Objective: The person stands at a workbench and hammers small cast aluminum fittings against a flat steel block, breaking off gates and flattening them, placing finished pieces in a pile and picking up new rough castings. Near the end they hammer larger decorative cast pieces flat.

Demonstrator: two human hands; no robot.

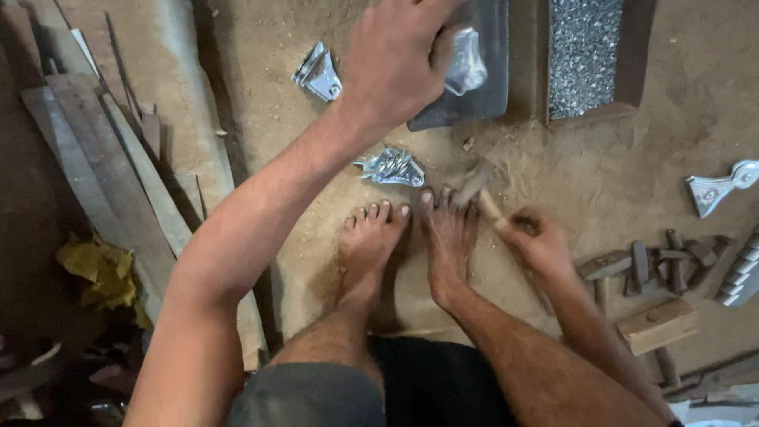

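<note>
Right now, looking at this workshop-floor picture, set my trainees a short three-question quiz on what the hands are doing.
1. True or false: the left hand rests empty on the floor.
2. Multiple choice: the right hand grips A) a saw, B) the wooden handle of a hammer, C) a yellow rag.
3. Fill in: a small heap of shiny metal parts lies on the sandy floor just beyond the person's bare ____.

Key
1. False: its fingers hold a shiny metal piece against a dark metal block.
2. B
3. Feet
</note>
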